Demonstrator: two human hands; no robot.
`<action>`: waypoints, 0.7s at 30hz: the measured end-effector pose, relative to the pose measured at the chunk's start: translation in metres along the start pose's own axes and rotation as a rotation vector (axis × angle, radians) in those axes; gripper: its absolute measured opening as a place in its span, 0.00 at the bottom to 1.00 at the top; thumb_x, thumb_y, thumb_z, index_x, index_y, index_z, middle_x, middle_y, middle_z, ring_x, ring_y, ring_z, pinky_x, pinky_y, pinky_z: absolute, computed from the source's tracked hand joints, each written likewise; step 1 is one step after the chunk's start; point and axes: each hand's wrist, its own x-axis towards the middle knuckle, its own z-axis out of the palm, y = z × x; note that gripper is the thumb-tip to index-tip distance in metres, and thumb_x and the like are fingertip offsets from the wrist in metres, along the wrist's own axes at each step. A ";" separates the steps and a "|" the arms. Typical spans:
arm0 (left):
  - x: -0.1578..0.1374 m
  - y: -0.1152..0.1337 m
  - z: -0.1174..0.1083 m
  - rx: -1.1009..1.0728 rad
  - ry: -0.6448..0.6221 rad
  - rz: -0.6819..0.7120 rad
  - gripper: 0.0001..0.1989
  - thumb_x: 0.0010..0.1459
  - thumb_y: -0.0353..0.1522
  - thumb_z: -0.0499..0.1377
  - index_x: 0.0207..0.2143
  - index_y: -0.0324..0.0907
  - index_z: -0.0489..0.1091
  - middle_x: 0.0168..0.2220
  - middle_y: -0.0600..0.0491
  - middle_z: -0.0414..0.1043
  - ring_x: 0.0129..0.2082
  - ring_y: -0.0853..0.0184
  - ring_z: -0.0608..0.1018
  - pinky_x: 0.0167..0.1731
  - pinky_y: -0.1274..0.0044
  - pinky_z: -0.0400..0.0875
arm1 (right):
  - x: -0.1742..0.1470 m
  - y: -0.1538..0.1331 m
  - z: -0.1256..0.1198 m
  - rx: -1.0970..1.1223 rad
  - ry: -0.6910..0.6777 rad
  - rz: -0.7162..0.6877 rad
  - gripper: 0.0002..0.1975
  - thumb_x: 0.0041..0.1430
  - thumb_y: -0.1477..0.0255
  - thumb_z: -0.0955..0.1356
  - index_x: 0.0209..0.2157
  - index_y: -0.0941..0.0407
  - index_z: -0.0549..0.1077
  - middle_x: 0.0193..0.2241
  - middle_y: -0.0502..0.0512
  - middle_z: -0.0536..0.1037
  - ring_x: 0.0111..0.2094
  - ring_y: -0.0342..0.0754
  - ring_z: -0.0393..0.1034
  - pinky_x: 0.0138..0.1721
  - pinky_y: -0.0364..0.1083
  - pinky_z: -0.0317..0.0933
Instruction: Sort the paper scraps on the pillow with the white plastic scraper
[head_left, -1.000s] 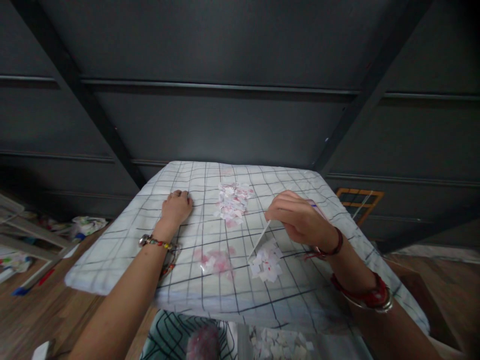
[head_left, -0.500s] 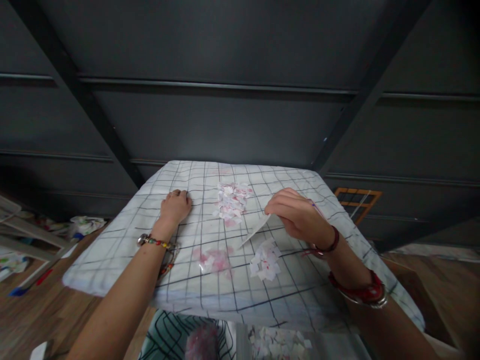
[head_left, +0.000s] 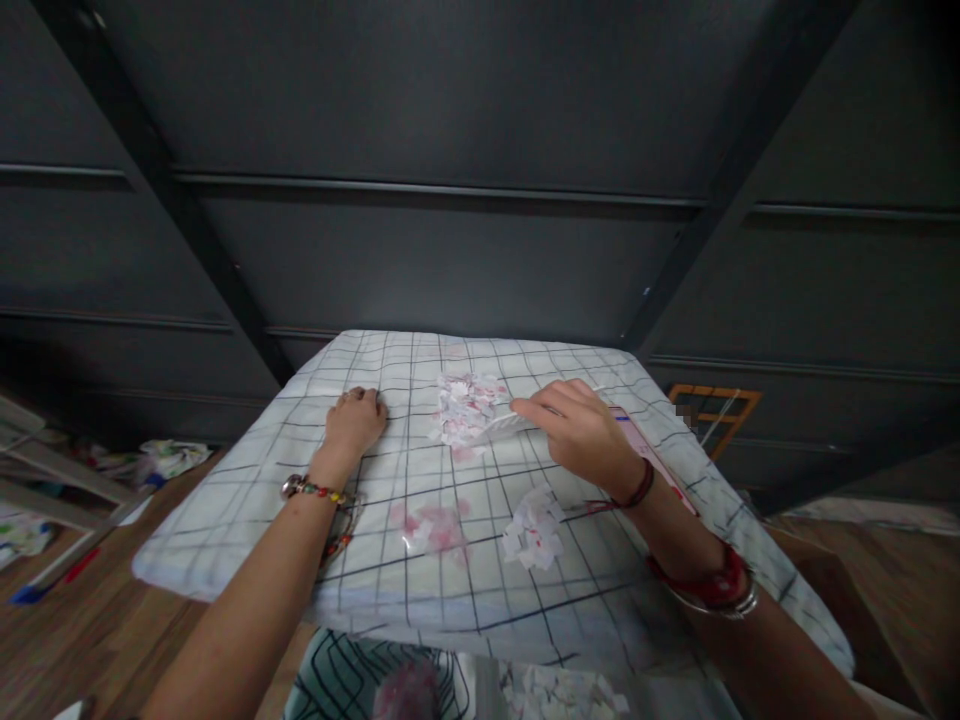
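My left hand (head_left: pixel 355 428) rests on the checked cloth at the left, fingers curled under, with nothing seen in them. A thin white slotted utensil (head_left: pixel 504 425) is pinched in my right hand (head_left: pixel 576 425). Its far end touches the right edge of a pile of paper scraps (head_left: pixel 463 408), white with pink bits. Nearer to me lies a smaller heap of white scraps (head_left: pixel 534 530) with red marks. To its left is a patch of pinkish pieces (head_left: pixel 431 528), partly shiny like clear plastic. Behind my right wrist, a pink flat item (head_left: pixel 646 448) is partly covered.
The white checked cloth (head_left: pixel 247 500) covers the table. Below its front edge are a clear container of scraps (head_left: pixel 559 695) and a reddish bundle (head_left: pixel 409 690) on green fabric. A dark panelled wall (head_left: pixel 442 270) stands behind. A wooden frame (head_left: pixel 716 405) leans at the right.
My right hand has swung the white utensil up and away from me, from near the small heap to the far pile. My left hand stays in place. The view has tilted slightly.
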 end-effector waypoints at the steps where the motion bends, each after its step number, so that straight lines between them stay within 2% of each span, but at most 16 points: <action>1: 0.000 0.000 0.000 0.000 -0.001 -0.002 0.21 0.63 0.34 0.44 0.52 0.37 0.67 0.55 0.40 0.67 0.53 0.53 0.70 0.47 0.66 0.68 | -0.001 -0.001 0.001 0.004 -0.017 -0.010 0.20 0.51 0.89 0.57 0.37 0.58 0.74 0.25 0.51 0.72 0.29 0.46 0.60 0.31 0.46 0.51; 6: -0.001 0.002 -0.002 -0.001 -0.018 -0.009 0.21 0.63 0.34 0.44 0.52 0.37 0.67 0.54 0.41 0.67 0.53 0.52 0.70 0.47 0.65 0.68 | 0.000 -0.008 -0.001 -0.001 -0.013 -0.014 0.21 0.48 0.90 0.57 0.36 0.58 0.74 0.24 0.51 0.72 0.29 0.47 0.59 0.31 0.46 0.50; 13: -0.002 0.004 -0.005 0.005 -0.026 -0.010 0.21 0.63 0.34 0.44 0.52 0.37 0.67 0.55 0.40 0.67 0.54 0.52 0.70 0.47 0.64 0.69 | 0.004 -0.014 -0.003 -0.039 -0.090 -0.078 0.19 0.50 0.88 0.58 0.36 0.58 0.73 0.23 0.51 0.70 0.29 0.48 0.56 0.32 0.47 0.48; 21: -0.002 0.006 -0.006 0.025 -0.039 -0.016 0.22 0.63 0.34 0.44 0.54 0.36 0.65 0.56 0.39 0.66 0.54 0.51 0.70 0.48 0.65 0.68 | 0.005 -0.020 -0.011 -0.026 -0.093 -0.088 0.17 0.53 0.86 0.58 0.35 0.57 0.73 0.22 0.50 0.68 0.28 0.47 0.54 0.31 0.47 0.47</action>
